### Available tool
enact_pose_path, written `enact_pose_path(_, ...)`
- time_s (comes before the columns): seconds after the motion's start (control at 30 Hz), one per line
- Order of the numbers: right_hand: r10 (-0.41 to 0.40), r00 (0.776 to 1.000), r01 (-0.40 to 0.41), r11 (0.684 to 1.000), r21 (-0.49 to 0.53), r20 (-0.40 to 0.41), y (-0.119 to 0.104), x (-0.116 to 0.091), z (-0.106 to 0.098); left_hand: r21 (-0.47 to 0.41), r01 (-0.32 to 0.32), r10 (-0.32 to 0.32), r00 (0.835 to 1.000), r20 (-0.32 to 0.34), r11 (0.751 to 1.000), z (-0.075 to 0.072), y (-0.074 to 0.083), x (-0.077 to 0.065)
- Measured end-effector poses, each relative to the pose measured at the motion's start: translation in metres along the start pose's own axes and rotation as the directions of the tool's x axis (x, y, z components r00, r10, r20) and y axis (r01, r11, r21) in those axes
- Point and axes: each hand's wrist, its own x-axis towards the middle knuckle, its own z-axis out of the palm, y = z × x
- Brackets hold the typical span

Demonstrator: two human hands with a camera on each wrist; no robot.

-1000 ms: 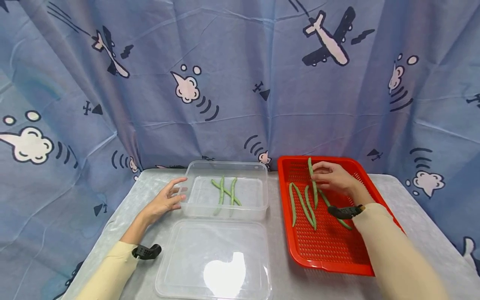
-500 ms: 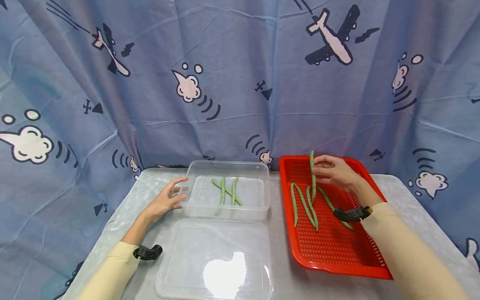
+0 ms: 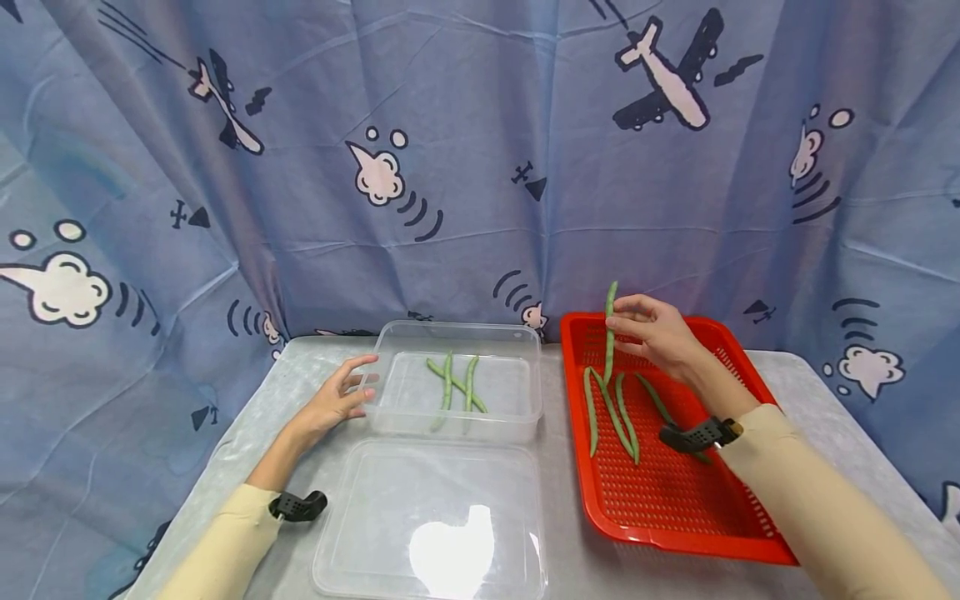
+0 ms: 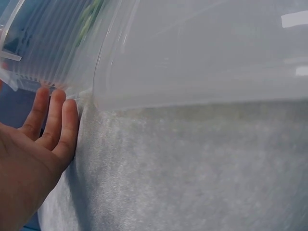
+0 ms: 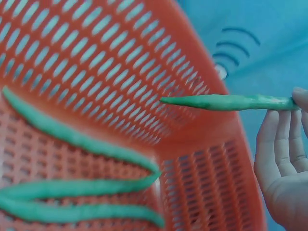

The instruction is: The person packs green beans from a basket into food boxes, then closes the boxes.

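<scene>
In the head view my right hand (image 3: 656, 333) pinches a green bean (image 3: 610, 337) between thumb and fingertips, above the far left part of the red basket (image 3: 596, 508). The right wrist view shows this green bean (image 5: 221, 102) jutting from the fingers (image 5: 284, 139), over the basket's rim. Several other green beans (image 3: 628, 421) lie on the basket floor. At the left, my left hand (image 3: 337, 396) rests its spread fingers against the side of a clear plastic box (image 3: 457, 425). Inside that box are 3 green beans (image 3: 447, 387), two of them crossing. In the left wrist view the fingers (image 4: 70, 125) are straight.
A clear plastic lid (image 3: 375, 517) lies flat on the grey-white tabletop (image 3: 558, 467), directly in front of the box. The basket stands to the right of both. A blue curtain (image 3: 465, 167) with printed planes hangs behind the table.
My right hand has lifted the green bean higher out of the basket and shifted slightly toward the left. My left hand stays at the box's side.
</scene>
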Motion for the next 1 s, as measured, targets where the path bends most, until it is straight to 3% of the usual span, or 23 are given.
enact_pose_path(0.4, -0.030, 1.000, 0.030, 1.000, 0.002, -0.005, -0.025, 0.028, 0.050, -0.008, 0.001, -0.001, 1.000, 0.000, 1.000, 0.000, 0.000, 0.001)
enact_pose_path(0.7, -0.044, 0.998, 0.040, 0.994, 0.105, 0.037, -0.017, 0.045, 0.097, -0.005, 0.000, 0.000, 1.000, -0.007, 1.000, -0.001, -0.004, -0.002)
enact_pose_path(1.0, 0.030, 0.999, -0.033, 0.996, 0.080, 0.033, -0.004, 0.051, 0.126, -0.001, -0.007, 0.007, 1.000, -0.002, 1.000, 0.001, -0.002, -0.001)
